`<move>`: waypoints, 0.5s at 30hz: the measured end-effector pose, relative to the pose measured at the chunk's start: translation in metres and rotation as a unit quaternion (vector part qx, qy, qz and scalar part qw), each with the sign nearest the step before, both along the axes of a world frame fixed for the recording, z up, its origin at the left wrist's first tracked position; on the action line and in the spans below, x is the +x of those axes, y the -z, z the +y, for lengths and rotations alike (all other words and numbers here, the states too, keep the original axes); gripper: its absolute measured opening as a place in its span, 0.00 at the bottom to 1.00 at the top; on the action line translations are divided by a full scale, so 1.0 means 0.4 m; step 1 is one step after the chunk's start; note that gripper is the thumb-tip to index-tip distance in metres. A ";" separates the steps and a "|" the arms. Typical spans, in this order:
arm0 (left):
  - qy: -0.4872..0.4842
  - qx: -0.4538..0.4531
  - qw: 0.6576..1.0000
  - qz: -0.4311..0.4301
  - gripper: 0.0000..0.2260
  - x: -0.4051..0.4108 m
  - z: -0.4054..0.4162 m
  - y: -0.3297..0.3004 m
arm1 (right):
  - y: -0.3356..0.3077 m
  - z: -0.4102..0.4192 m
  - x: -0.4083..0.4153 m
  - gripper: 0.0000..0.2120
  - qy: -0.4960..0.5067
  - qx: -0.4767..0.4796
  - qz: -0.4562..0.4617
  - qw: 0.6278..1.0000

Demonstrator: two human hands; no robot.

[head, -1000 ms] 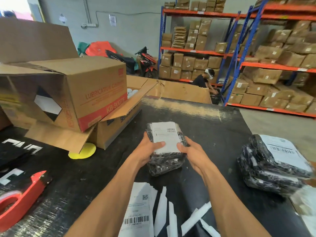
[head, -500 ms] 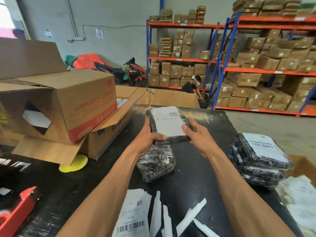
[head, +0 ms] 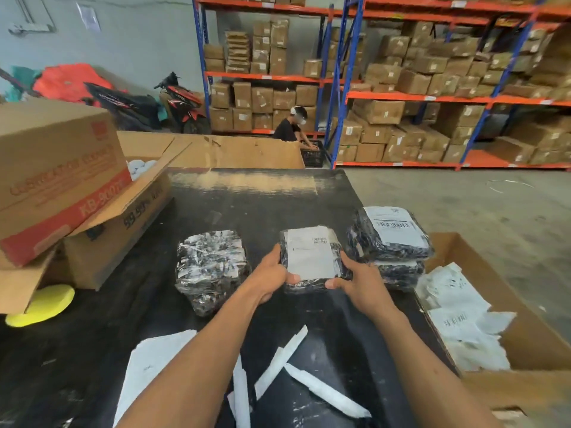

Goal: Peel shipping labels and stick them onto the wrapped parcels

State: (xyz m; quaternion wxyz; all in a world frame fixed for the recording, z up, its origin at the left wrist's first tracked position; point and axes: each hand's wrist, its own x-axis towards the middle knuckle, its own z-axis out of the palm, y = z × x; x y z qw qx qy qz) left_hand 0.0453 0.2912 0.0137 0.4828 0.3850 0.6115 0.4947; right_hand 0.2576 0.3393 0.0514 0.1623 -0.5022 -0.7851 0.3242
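With both hands, left [head: 272, 278] and right [head: 360, 281], gripping the labelled parcel [head: 310, 257], set it squarely on the stack of 2 labelled parcels [head: 392, 242] just right of your grip.

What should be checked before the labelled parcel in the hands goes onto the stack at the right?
1. Label is on the held parcel: ok, it covers the top face.
2. Label lies flat, no lifted corners: cannot tell, the frame is too blurred.
3. Grip is secure: ok, left hand and right hand hold opposite sides, thumbs on the near edge.
4. Stack of labelled parcels is ready to take another: ok, its top parcel lies label up, and nothing is on it.
5. Another parcel awaits a label: ok, the unlabelled parcel lies on the table to the left.
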 end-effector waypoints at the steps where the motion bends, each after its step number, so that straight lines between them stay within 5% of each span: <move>1: -0.004 -0.007 1.000 -0.004 0.38 0.017 0.008 0.016 | 0.016 0.001 0.008 0.41 0.023 -0.003 0.006 1.000; 4: -0.007 -0.033 0.999 -0.008 0.38 0.043 0.041 0.071 | 0.068 0.008 0.024 0.36 0.070 -0.003 -0.008 0.998; 8: -0.006 -0.078 0.997 0.013 0.49 0.071 0.071 0.116 | 0.129 0.012 0.030 0.12 0.070 0.052 -0.096 0.992; 15: 0.001 -0.112 0.993 0.024 0.53 0.051 0.105 0.172 | 0.173 0.025 0.039 0.15 0.058 0.096 -0.133 0.985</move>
